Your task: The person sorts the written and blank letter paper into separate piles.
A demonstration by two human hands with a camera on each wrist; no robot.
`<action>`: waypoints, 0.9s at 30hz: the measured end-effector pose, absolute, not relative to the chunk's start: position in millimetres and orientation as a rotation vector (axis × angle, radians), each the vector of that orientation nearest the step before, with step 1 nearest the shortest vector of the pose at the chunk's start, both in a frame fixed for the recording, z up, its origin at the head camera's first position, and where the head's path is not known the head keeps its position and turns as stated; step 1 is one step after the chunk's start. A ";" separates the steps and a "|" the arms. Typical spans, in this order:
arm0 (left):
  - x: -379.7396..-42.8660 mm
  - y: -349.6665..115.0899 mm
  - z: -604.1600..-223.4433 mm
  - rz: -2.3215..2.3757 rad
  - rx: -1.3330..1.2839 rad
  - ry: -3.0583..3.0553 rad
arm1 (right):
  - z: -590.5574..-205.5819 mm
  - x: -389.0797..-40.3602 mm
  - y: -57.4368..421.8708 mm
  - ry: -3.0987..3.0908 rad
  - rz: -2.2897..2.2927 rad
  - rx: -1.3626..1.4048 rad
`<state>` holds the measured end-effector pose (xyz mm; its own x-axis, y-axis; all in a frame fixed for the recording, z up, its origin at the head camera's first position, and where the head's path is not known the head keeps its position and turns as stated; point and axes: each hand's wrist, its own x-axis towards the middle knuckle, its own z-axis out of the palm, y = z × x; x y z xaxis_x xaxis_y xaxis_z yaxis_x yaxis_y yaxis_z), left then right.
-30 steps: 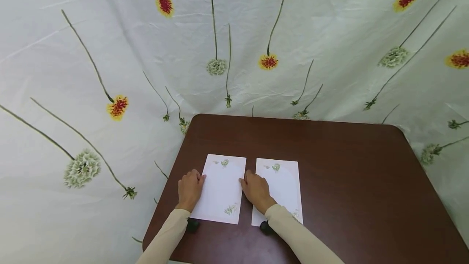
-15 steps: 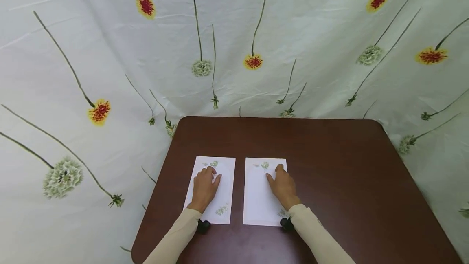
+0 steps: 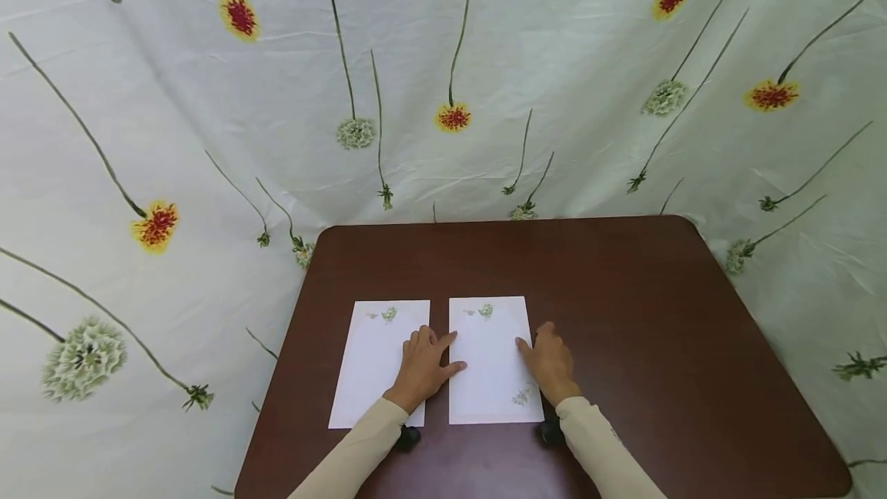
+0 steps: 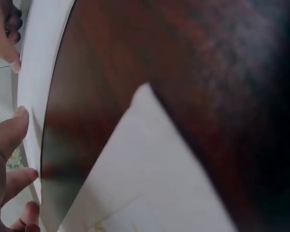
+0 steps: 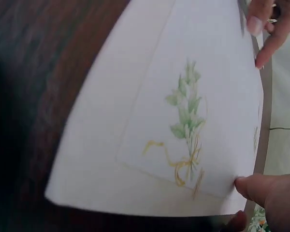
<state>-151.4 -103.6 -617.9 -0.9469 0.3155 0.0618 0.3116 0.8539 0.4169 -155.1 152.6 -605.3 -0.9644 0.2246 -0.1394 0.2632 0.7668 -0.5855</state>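
Note:
Two white sheets of paper with green plant prints lie side by side on a dark brown table [image 3: 624,314]. My left hand [image 3: 423,364] lies over the right part of the left sheet [image 3: 367,376]; its thumb and a finger reach to the left edge of the right sheet [image 3: 488,360]. At that sheet's right edge is my right hand [image 3: 550,366], its thumb [image 5: 253,187] touching the paper. The left wrist view shows the left fingers [image 4: 19,181] spread along the paper's edge. A leafy sprig print [image 5: 186,111] shows in the right wrist view.
Behind and beside the table hangs a pale cloth [image 3: 277,98] printed with flowers on long stems. A dark wrist camera [image 3: 407,437] sits under the left wrist and another dark camera [image 3: 550,432] under the right wrist.
Both hands first moved right across the sheets. The left hand then went on to the gap between them, and the right hand to the right sheet's outer edge. The head view has shifted.

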 end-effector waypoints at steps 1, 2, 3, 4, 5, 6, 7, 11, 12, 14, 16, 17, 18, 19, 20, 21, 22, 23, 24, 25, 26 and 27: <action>-150.4 -102.9 -618.7 0.666 0.512 3.011 | -605.2 -154.5 151.8 2.883 -0.996 0.414; -149.6 -102.4 -619.4 0.656 0.515 3.011 | -605.1 -154.1 151.0 2.874 -1.014 0.426; -149.0 -102.1 -620.1 0.646 0.513 3.007 | -605.0 -153.5 150.1 2.863 -1.033 0.436; -148.4 -101.9 -620.8 0.647 0.508 3.004 | -604.9 -153.3 149.4 2.856 -1.052 0.447; -148.3 -101.9 -621.5 0.647 0.506 3.004 | -604.5 -152.9 148.5 2.845 -1.072 0.454; -148.3 -102.0 -622.1 0.646 0.502 3.003 | -604.6 -153.1 147.8 2.835 -1.093 0.465; -148.6 -102.2 -622.7 0.646 0.500 3.003 | -604.3 -153.2 147.2 2.828 -1.110 0.474; -150.6 -103.2 -625.0 0.633 0.514 3.015 | -603.3 -154.1 145.7 2.789 -1.179 0.501; -151.0 -103.5 -625.4 0.624 0.519 3.018 | -603.3 -154.5 145.8 2.781 -1.202 0.507; -151.3 -103.7 -625.8 0.615 0.530 3.026 | -603.2 -154.9 146.3 2.770 -1.235 0.509; -151.2 -103.8 -625.7 0.613 0.532 3.026 | -603.5 -155.5 147.2 2.759 -1.269 0.512; -151.2 -103.8 -625.6 0.614 0.531 3.027 | -603.5 -156.1 147.8 2.758 -1.277 0.512; -151.2 -103.7 -625.6 0.615 0.531 3.028 | -603.4 -156.7 148.5 2.753 -1.286 0.514; -151.0 -103.6 -625.8 0.617 0.531 3.031 | -603.6 -157.1 149.2 2.746 -1.290 0.517; -150.9 -103.5 -625.9 0.618 0.530 3.031 | -603.4 -157.6 149.8 2.732 -1.301 0.525; -150.9 -103.3 -626.0 0.617 0.531 3.033 | -603.2 -158.3 150.6 2.723 -1.308 0.528; -151.0 -103.2 -626.3 0.610 0.533 3.039 | -603.0 -159.3 151.5 2.713 -1.312 0.531; -151.1 -103.0 -626.5 0.604 0.534 3.044 | -602.8 -160.2 152.4 2.700 -1.318 0.533; -151.2 -103.0 -626.9 0.598 0.536 3.049 | -602.9 -161.3 153.2 2.689 -1.322 0.532; -151.3 -102.9 -627.2 0.593 0.538 3.053 | -603.3 -162.4 154.1 2.678 -1.326 0.530; -151.4 -103.0 -627.4 0.592 0.539 3.054 | -603.1 -163.5 154.8 2.670 -1.329 0.528; -151.6 -103.1 -627.7 0.591 0.540 3.054 | -603.2 -164.5 155.5 2.664 -1.329 0.522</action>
